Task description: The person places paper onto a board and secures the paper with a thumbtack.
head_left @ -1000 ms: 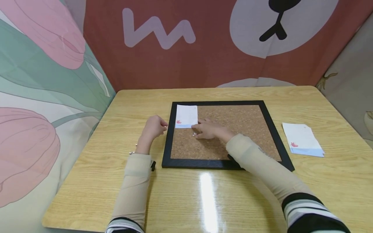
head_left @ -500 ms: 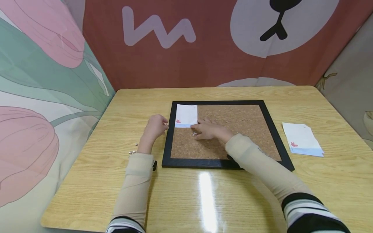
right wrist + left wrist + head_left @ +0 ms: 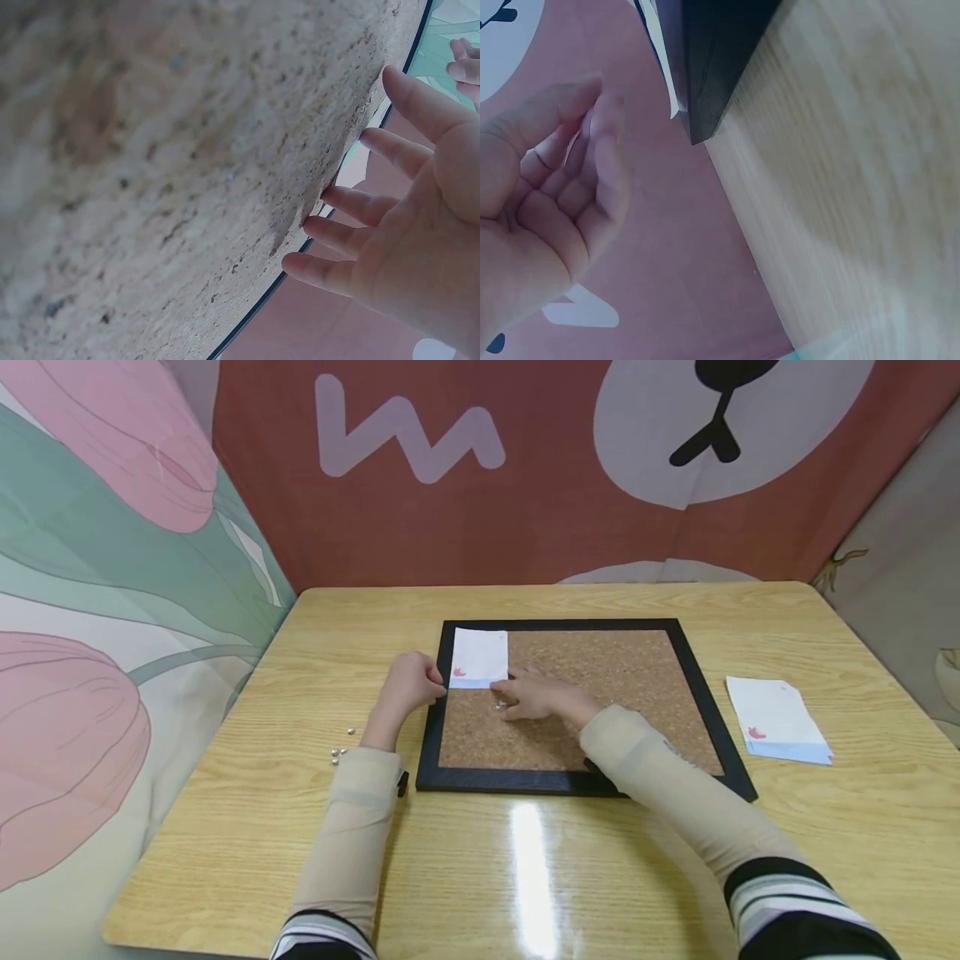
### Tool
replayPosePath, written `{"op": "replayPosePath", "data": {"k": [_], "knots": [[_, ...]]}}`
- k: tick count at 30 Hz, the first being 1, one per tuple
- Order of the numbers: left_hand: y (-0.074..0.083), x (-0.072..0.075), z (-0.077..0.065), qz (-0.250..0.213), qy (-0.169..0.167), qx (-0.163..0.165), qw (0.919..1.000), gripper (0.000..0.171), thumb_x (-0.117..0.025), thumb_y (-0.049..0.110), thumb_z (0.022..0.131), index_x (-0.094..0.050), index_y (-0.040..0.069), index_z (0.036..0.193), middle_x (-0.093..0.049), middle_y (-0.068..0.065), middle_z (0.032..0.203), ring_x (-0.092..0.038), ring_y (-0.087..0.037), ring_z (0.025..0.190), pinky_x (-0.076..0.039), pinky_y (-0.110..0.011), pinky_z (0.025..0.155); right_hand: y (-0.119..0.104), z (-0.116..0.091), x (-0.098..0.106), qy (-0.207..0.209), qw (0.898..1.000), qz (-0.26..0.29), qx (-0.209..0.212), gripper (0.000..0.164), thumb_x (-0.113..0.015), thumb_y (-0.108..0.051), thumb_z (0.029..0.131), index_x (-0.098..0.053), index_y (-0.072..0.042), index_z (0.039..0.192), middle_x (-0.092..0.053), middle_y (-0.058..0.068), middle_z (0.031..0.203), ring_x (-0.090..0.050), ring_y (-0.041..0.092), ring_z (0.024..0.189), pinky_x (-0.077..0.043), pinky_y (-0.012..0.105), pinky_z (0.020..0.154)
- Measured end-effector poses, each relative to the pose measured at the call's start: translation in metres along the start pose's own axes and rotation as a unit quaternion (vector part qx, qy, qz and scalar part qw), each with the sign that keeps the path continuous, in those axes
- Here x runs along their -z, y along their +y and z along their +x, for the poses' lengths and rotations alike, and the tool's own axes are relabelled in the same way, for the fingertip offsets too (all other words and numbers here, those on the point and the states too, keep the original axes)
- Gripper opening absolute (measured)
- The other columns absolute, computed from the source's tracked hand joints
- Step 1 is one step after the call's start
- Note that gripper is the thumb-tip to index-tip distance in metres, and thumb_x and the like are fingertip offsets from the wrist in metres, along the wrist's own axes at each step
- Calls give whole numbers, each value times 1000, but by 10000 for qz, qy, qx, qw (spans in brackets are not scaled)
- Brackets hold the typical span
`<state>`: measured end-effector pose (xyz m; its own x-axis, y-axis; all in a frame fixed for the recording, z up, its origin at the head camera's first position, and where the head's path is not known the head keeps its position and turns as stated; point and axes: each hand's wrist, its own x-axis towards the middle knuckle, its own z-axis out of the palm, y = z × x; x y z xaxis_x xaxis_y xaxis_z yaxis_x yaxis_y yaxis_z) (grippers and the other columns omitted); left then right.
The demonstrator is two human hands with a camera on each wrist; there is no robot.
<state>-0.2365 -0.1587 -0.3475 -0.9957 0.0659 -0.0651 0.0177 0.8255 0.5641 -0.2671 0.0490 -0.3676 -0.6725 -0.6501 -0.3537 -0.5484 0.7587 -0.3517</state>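
Note:
A white note card (image 3: pixel 480 653) with a blue lower band lies in the upper left corner of the black-framed cork board (image 3: pixel 480 735). My right hand (image 3: pixel 543 693) spreads over the cork, its fingertips at the card's lower right corner. Beside its thumb, a small shiny thing (image 3: pixel 500 704) shows on the cork. My left hand (image 3: pixel 412 683) is at the frame's left edge, level with the card's lower left corner. Its thumb and index finger pinch together on a tiny thumbtack, mostly hidden by the fingertips; in the left wrist view the other fingers (image 3: pixel 607 172) are curled.
Several small round shiny tacks (image 3: pixel 337 753) lie on the wooden table (image 3: pixel 247 827), left of the board. A stack of similar cards (image 3: pixel 777 718) lies to the right. A brown printed backdrop (image 3: pixel 540 518) stands behind the table.
My left hand has moved right and slightly up, from beside the frame to its left edge, uncovering tacks near the wrist. The right hand and card stay in place.

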Motion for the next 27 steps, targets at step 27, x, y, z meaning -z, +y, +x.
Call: {"op": "replayPosePath", "data": {"k": [27], "knots": [[6, -1, 16, -960, -540, 79, 9939, 8, -69, 5, 77, -67, -3, 75, -64, -15, 70, -60, -21, 54, -50, -31, 56, 0, 3, 1, -75, 10000, -16, -10, 58, -53, -33, 90, -30, -15, 140, -12, 19, 145, -6, 37, 131, -8, 52, 101]]}}
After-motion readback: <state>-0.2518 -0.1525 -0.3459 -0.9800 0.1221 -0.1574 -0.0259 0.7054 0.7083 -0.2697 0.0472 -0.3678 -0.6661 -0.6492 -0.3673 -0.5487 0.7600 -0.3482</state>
